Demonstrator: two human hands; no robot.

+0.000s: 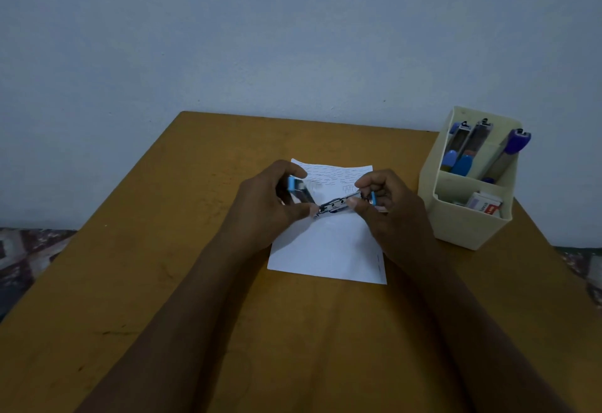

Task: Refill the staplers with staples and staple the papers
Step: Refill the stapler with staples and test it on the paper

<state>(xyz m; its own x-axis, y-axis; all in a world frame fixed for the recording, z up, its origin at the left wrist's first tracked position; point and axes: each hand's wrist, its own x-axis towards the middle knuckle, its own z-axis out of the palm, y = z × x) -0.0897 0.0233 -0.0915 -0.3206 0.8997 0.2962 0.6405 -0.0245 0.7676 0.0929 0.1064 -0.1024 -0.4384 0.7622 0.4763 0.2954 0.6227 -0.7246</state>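
stapler [332, 207] held up just above the paper [329, 250], swung open, blue and metal parts spread left to right between both hands.

left hand [264, 204]: fingers curled round the blue-capped end, thumb on the near side, gripping it.

right hand [391, 210]: thumb and forefinger pinch the other end, where a small blue piece shows; remaining fingers curled under. contents of the metal channel too small to make out.

paper lies flat near the middle of the table [163, 250], its far edge slightly curled. short dark dashes cover its far half; cannot tell whether print or loose staples.

cream organizer box [469, 223] stands at the right edge of the table, well apart from the paper. its far compartment holds several spare staplers [462, 162], blue and purple, leaning upright. its near compartment holds a small staple box [485, 206] with red lettering.

patterned cloth [26, 256] shows beyond the table's left edge.
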